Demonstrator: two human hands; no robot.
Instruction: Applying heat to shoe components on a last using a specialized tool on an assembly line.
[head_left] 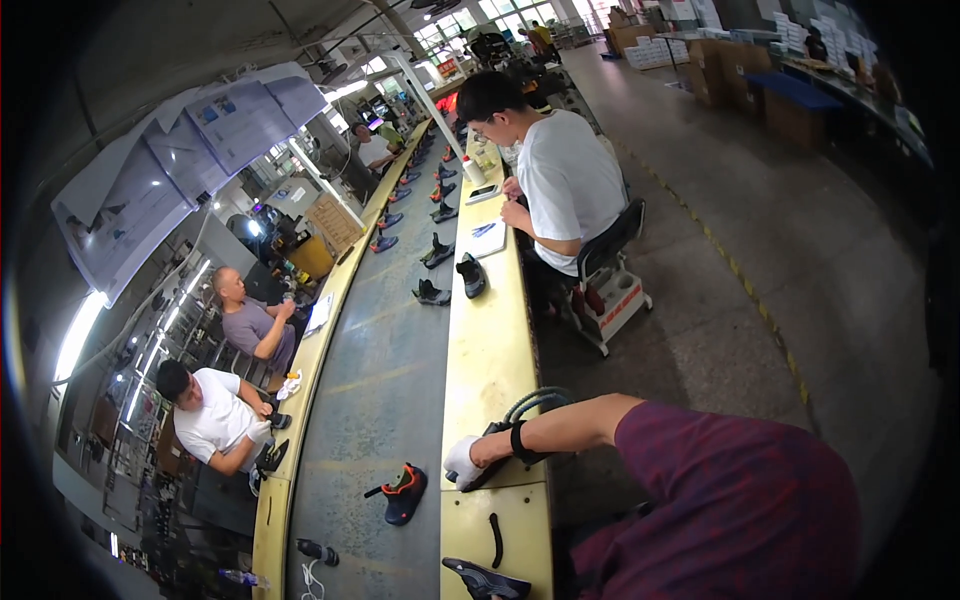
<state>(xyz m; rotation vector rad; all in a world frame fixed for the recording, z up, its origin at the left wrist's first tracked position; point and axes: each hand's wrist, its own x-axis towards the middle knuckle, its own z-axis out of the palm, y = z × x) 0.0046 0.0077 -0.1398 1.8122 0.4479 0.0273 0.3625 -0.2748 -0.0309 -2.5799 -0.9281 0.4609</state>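
My right hand (pixel 463 463), in a white glove, reaches in from the right with a black band on the wrist. Its fingers are closed on a dark shoe (pixel 488 478) on the yellow bench; the hand and forearm cover much of that shoe. My left hand is out of view. Nearer on the bench lie a short black strip (pixel 496 541) and another dark shoe (pixel 486 579), at the lower edge. On the belt left of my hand stands a dark shoe with an orange-red collar (pixel 404 494).
A grey conveyor belt (pixel 365 400) runs away from me, carrying several shoes. Beyond my forearm are blue-grey looped cords (pixel 537 400) and a black shoe (pixel 471 276) on the bench. One co-worker (pixel 570 180) sits farther along my side; others (pixel 220 420) work across the belt.
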